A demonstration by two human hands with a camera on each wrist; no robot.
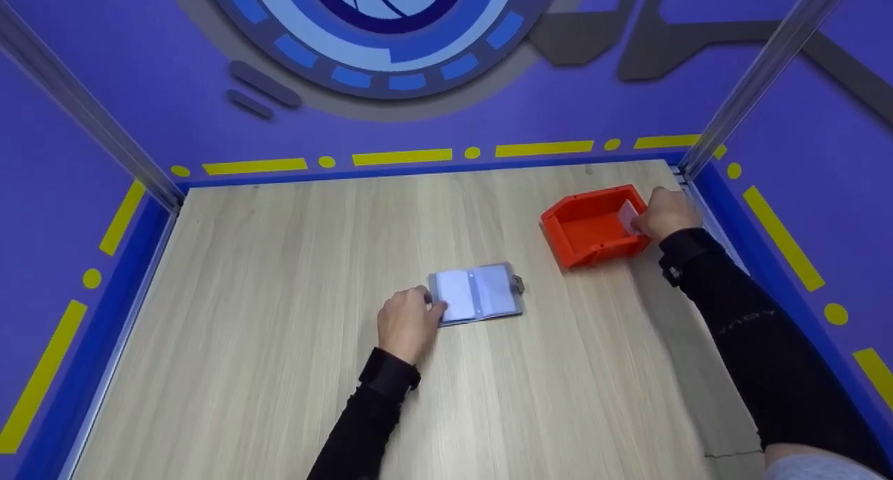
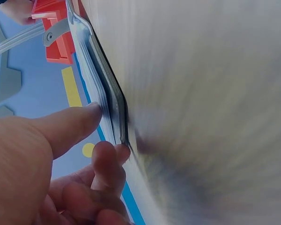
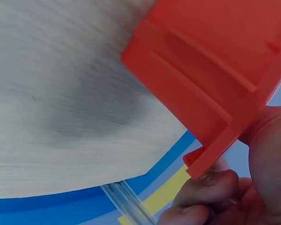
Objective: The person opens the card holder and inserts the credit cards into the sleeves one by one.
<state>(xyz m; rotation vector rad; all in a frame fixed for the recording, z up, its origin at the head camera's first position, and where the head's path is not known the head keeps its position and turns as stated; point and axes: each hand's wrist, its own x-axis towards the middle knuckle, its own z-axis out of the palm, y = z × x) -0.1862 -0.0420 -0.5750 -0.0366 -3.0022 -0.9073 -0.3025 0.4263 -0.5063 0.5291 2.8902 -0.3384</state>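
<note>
A small card holder (image 1: 497, 289) with clear sleeves and a metal snap tab lies spread open on the table. My left hand (image 1: 408, 323) pinches its left edge; in the left wrist view the thumb (image 2: 79, 123) presses the stacked sleeves while fingertips sit at the lower edge of the cover (image 2: 117, 101). Farther back on the right is a red bin (image 1: 582, 232). My right hand (image 1: 668, 213) reaches over its right end and holds a pale pink card (image 1: 628, 217) inside. In the right wrist view, the bin's wall (image 3: 192, 79) hides the card and part of the fingers.
The light wood table (image 1: 279, 291) is bounded by purple-blue panels (image 1: 125, 68) at the back and sides. A metal post (image 1: 753, 75) stands at the back right corner, close behind the right hand.
</note>
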